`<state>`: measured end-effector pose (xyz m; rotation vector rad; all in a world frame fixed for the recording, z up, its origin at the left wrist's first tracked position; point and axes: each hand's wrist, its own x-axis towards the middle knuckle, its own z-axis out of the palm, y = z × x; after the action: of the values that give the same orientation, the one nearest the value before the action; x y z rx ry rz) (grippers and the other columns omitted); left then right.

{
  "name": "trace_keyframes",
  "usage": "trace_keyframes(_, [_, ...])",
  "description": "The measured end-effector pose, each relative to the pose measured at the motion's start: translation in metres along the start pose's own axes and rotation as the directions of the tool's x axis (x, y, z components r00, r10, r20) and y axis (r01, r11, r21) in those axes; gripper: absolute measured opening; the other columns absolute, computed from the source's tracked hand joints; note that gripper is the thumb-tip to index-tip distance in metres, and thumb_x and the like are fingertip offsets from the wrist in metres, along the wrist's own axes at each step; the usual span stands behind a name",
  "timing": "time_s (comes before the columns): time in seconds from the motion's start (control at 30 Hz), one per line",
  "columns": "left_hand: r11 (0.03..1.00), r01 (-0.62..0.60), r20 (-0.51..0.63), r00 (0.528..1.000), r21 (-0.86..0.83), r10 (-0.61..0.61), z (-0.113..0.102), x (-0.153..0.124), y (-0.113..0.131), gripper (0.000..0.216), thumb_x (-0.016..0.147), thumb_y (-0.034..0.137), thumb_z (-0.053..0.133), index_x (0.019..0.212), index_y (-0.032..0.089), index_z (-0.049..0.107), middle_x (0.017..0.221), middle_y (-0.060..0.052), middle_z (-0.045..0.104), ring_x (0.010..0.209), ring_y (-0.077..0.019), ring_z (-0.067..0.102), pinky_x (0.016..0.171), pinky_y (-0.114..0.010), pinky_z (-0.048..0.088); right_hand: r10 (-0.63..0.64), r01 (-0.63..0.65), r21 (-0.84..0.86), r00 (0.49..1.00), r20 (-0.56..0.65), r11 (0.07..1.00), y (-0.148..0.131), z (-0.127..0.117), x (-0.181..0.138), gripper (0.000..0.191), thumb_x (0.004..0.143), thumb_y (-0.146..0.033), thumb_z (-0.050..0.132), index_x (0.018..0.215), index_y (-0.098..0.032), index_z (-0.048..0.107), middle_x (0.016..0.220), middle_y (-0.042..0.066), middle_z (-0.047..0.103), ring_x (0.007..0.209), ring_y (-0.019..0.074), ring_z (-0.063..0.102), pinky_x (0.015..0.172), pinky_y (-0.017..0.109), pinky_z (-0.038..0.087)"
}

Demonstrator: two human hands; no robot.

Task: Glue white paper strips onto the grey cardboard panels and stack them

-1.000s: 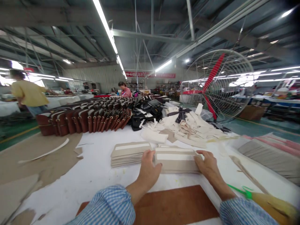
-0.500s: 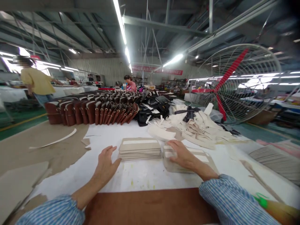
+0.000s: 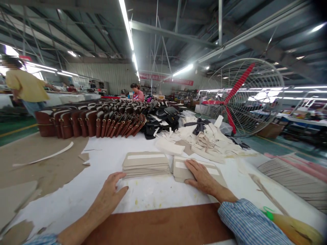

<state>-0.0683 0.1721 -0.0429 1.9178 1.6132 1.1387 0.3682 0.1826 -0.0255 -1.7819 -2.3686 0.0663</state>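
Note:
Two stacks of flat grey-beige panels with white strips lie side by side on the white table covering. My left hand (image 3: 111,192) is open beside the near left corner of the left stack (image 3: 145,165), thumb and fingers apart; whether a fingertip touches the stack I cannot tell. Over the right stack (image 3: 181,172) my right hand (image 3: 203,177) lies open, fingers stretched across the top panel and thumb pointing left. Along the near edge, below both hands, is a flat brown leather-like piece (image 3: 158,223).
Rows of brown bags (image 3: 97,120) stand behind the stacks, beside black pieces (image 3: 163,117) and a heap of cream scraps (image 3: 204,137). At right are a large fan (image 3: 242,98), a row of grey sheets (image 3: 293,180) and a green-tipped yellowish object (image 3: 293,226). Two people are farther back.
My left hand has drawn back toward me, away from the left stack. My right hand has flattened onto the right stack. The view has shifted slightly right.

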Motion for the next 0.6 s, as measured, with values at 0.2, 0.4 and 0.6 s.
trace_keyframes(0.2, [0.999, 0.024, 0.062, 0.998, -0.030, -0.022, 0.004, -0.009, 0.014, 0.054, 0.070, 0.054, 0.057, 0.112, 0.021, 0.069, 0.131, -0.013, 0.062, 0.121, -0.0339, 0.061, 0.089, -0.047, 0.060, -0.026, 0.026, 0.003, 0.998, -0.049, 1.000, 0.015, -0.001, 0.011, 0.071, 0.095, -0.054, 0.058, 0.155, -0.017, 0.048, 0.163, 0.018, 0.044, 0.153, 0.0337, 0.034, 0.124, 0.054, 0.026])
trace_keyframes(0.4, [0.998, 0.016, 0.087, 0.996, -0.059, -0.010, 0.006, -0.024, 0.029, 0.050, 0.073, 0.050, 0.057, 0.114, 0.023, 0.068, 0.132, -0.010, 0.062, 0.123, -0.0327, 0.061, 0.094, -0.047, 0.058, -0.034, 0.034, -0.005, 0.996, -0.084, 0.999, 0.022, -0.003, 0.008, 0.080, 0.091, -0.058, 0.063, 0.156, -0.014, 0.047, 0.165, 0.021, 0.039, 0.152, 0.0337, 0.035, 0.124, 0.053, 0.026])
trace_keyframes(0.6, [0.997, 0.013, 0.163, 0.987, -0.074, -0.001, 0.009, -0.031, 0.049, 0.053, 0.072, 0.049, 0.055, 0.116, 0.022, 0.069, 0.133, -0.011, 0.062, 0.124, -0.0324, 0.060, 0.094, -0.047, 0.058, -0.011, 0.010, -0.006, 0.997, -0.077, 1.000, 0.027, -0.005, 0.001, 0.080, 0.087, -0.058, 0.066, 0.155, -0.020, 0.048, 0.165, 0.019, 0.040, 0.153, 0.0348, 0.035, 0.123, 0.055, 0.028])
